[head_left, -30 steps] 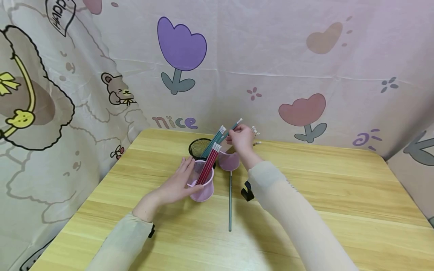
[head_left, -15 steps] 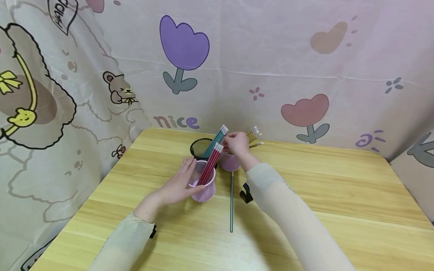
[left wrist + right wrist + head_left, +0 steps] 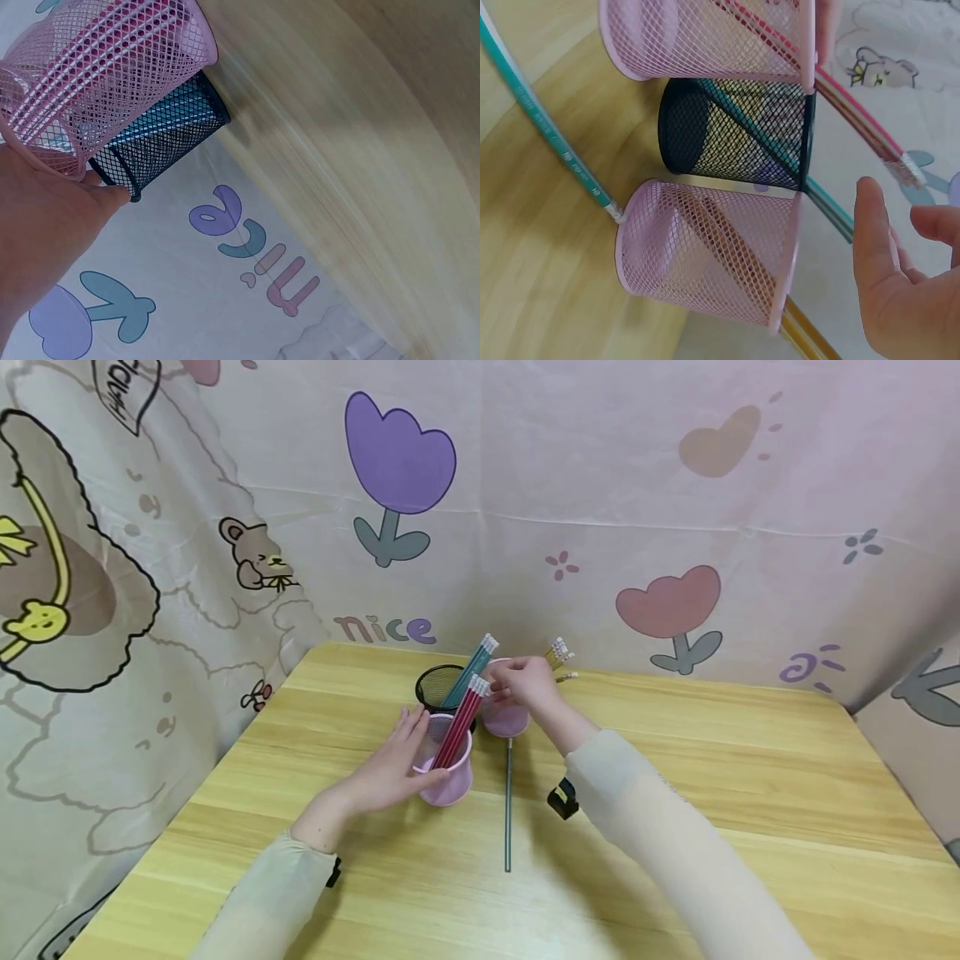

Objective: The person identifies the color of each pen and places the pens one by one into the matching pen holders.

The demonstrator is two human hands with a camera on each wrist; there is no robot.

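Note:
My left hand (image 3: 382, 774) rests against a pink mesh pencil cup (image 3: 450, 785) of dark red pencils (image 3: 459, 727), thumb and fingers stretched along its rim. In the left wrist view, the fingertips (image 3: 112, 196) touch the rim of the black mesh pencil cup (image 3: 169, 135). That black cup holds teal pencils (image 3: 471, 672). Over a second pink cup (image 3: 506, 721), with yellow pencils (image 3: 556, 653) in it, hovers my right hand (image 3: 528, 681). The right wrist view shows its thumb and fingers (image 3: 871, 232) apart, with nothing between them, beside the teal pencils' ends.
One teal pencil (image 3: 508, 810) lies on the wooden table (image 3: 712, 760) in front of the second pink cup, its eraser end near the cup's base. A printed cloth (image 3: 525, 460) hangs behind the table.
The teal pencil that my right hand held above the cups went down among the others in the black cup. The right hand has let go. My left hand stays at the front pink cup.

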